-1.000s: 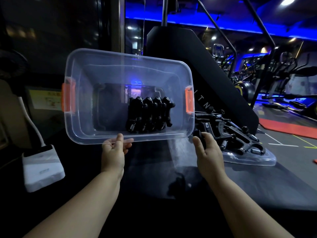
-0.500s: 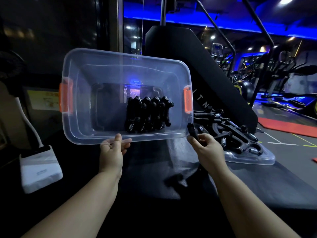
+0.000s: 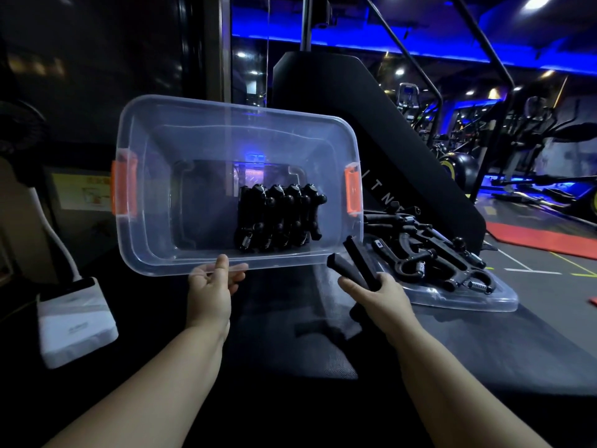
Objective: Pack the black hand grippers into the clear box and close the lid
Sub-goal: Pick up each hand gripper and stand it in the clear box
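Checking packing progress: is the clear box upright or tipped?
Tipped on its side: the clear box turns its opening to the camera; the left hand holds its lower rim.

Only legible txt: white letters "I T N" running down the sloped black machine panel (image 3: 339,92); rest of the word is hidden. Yellowish sticker (image 3: 82,192) at far left has red chars, too blurred to read. Small logo on the white device (image 3: 76,321) and tiny white tag on a hand gripper (image 3: 378,244) are both too small to make out.
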{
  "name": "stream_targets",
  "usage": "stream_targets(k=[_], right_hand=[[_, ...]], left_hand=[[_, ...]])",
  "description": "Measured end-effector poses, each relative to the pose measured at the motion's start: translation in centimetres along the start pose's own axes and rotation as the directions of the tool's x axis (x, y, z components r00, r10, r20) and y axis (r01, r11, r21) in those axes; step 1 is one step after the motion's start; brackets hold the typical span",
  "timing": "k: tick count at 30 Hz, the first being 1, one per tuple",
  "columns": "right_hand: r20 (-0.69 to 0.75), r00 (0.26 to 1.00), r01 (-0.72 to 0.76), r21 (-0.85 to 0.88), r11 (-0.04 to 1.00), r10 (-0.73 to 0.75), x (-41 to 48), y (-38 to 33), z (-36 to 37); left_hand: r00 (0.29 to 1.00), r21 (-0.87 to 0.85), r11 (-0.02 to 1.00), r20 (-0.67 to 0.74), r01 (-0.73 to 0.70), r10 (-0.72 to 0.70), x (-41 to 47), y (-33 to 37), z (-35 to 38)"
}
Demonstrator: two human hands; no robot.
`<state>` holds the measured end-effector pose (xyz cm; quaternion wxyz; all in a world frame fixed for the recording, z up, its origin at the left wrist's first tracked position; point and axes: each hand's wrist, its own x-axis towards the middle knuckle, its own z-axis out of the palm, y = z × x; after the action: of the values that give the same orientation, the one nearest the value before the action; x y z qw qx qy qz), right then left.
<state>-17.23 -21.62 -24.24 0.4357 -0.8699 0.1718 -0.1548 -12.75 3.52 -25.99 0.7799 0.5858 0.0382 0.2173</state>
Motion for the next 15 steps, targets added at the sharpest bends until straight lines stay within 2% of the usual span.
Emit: stream_targets(k=[8,11,15], right_hand=[[0.045,0.995,0.091,-0.174,0.981,-0.084,-1.1,-0.1,-0.4],[0.07,0.991,0.126,-0.198,0.972,-0.114,-1.7,-0.4,-0.8],[0.034,0.987,0.16,-0.204,0.966,-0.156,-1.8,0.0,-0.7]], left_hand=[[1.0,-0.004,1.0,-0.009,0.003,-0.003,-0.1,0.1,0.1],[1.0,-0.015,1.0,-0.012,0.002,-0.003,-0.1,0.1,0.1],[1.0,-0.025,1.0,-0.012,-0.009,0.008,-0.1,0.2,0.1]])
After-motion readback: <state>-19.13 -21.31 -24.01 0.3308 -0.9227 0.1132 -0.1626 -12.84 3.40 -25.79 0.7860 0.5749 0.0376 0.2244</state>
